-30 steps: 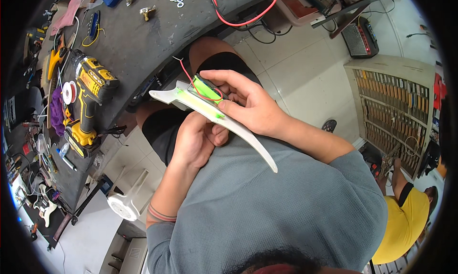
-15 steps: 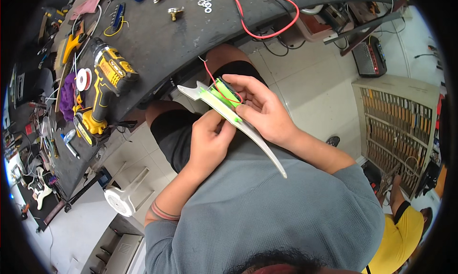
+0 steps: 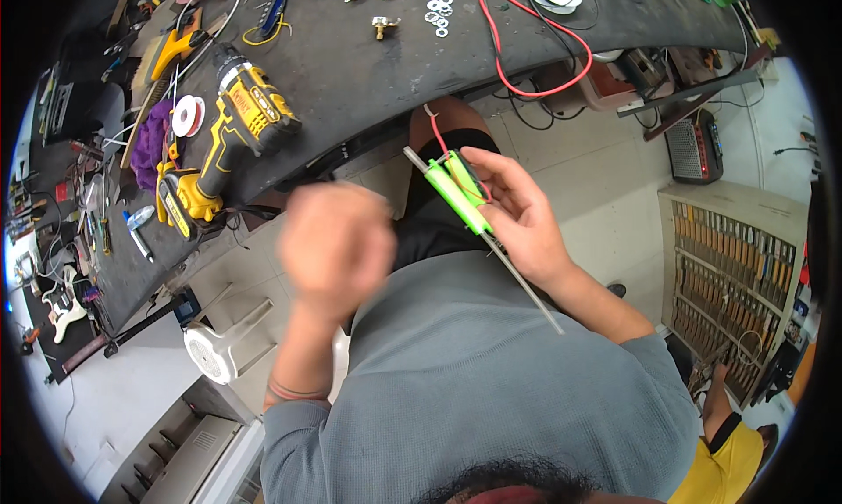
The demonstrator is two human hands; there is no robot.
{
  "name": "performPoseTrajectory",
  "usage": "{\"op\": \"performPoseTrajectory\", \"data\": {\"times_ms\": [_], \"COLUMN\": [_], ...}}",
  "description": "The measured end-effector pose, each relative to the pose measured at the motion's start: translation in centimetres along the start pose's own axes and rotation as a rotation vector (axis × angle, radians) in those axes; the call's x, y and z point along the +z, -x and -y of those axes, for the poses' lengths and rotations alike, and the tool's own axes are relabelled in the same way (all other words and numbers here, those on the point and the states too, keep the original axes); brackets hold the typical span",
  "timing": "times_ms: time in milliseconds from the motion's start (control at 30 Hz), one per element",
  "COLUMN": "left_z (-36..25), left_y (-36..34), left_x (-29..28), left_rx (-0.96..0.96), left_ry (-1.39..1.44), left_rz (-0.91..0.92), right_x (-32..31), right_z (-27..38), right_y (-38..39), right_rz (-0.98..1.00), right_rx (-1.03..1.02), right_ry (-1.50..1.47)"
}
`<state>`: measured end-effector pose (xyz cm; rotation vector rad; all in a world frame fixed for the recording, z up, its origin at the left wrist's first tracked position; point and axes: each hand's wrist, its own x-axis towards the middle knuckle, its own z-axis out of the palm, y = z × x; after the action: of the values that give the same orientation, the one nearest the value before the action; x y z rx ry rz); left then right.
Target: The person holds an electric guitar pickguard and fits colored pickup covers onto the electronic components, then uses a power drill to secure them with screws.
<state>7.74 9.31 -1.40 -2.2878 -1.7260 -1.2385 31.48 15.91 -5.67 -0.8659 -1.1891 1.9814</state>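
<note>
My right hand [image 3: 524, 229] holds a thin white guitar pickguard [image 3: 529, 287], which is turned nearly edge-on above my lap. Bright green blocks [image 3: 458, 194], probably pickups, are mounted on it, and my thumb and fingers grip around them. From this part a red wire [image 3: 440, 135] runs up toward the bench edge. To the left, apart from the pickguard, my left hand [image 3: 336, 245] is smeared by motion, so its fingers cannot be made out.
On the dark bench lie a yellow-black cordless drill [image 3: 250, 105], a wire spool [image 3: 188, 116], washers [image 3: 438, 17], a brass-shafted potentiometer [image 3: 383, 27] and a red cable [image 3: 500, 52]. A tool rack [image 3: 728, 263] stands at right, near a person in yellow [image 3: 726, 456]. A white stool [image 3: 210, 350] is at left.
My left hand has let go of the pickguard and moved up and left. The pickguard has turned from showing part of its face to nearly edge-on, still in my right hand.
</note>
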Motion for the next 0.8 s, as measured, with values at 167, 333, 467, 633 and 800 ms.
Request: {"op": "performPoseTrajectory", "data": {"times_ms": [167, 333, 467, 633, 800], "left_z": [8.2, 11.3, 9.6, 6.9, -0.8], "left_y": [-4.8, -5.1, -4.5, 0.8, 3.5], "left_x": [-7.6, -8.4, -8.7, -11.4, -8.4], "left_rx": [-0.462, -0.557, -0.517, -0.461, -0.806], "left_ry": [-0.569, -0.304, -0.081, 0.182, 0.93], "left_rz": [0.191, 0.292, 0.133, 0.024, -0.122], "right_x": [-1.7, -2.0, -2.1, -3.7, -5.3], "right_z": [-1.0, -0.8, -0.5, -0.9, -1.3], "right_y": [-1.0, -2.3, -3.1, -3.2, -3.5], "right_rz": [0.014, -0.003, 0.001, 0.005, -0.034], "right_rx": [0.005, 0.057, 0.042, 0.066, 0.07], "right_ry": [-0.034, -0.038, 0.007, -0.066, -0.061]}}
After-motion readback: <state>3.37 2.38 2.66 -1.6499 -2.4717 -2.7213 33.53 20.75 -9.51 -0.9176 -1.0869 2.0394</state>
